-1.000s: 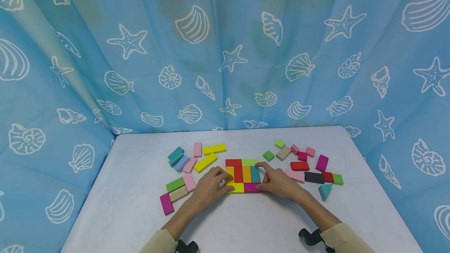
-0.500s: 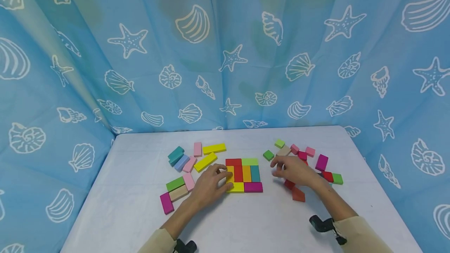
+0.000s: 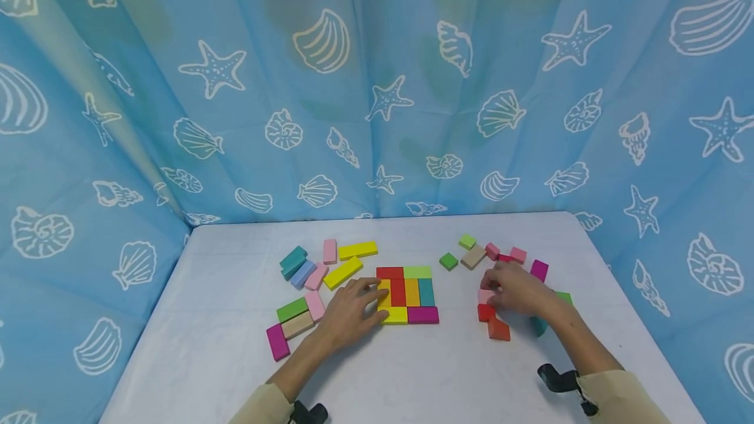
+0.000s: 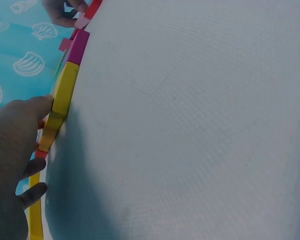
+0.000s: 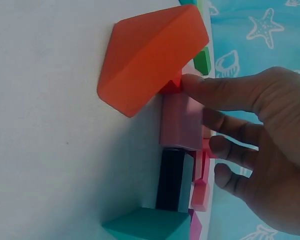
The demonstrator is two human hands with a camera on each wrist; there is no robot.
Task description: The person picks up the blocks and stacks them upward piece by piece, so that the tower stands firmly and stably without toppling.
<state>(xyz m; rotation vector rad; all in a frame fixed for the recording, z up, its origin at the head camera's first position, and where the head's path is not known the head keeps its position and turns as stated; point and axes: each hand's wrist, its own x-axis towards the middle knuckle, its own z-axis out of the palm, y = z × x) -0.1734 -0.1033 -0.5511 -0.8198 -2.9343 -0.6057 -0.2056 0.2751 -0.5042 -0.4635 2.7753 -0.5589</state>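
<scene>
Wooden toy blocks lie in a flat rectangle mid-table; in the head view it includes a red block, a teal block, a magenta block and a yellow block. My left hand rests at its left side, fingers loosely spread and touching the yellow blocks. My right hand is down among the loose blocks on the right. In the right wrist view its thumb reaches the edge of a pink block; the index fingertip is hidden behind that block. Whether anything is pinched cannot be seen.
An orange wedge-shaped block and a small red block lie before the right hand. A black block and a teal triangle sit beside the pink one. More blocks, including a yellow bar, lie at left.
My right hand has left the right edge of the block rectangle and moved right, lowering among the loose blocks. The left hand has stayed at the left side.
</scene>
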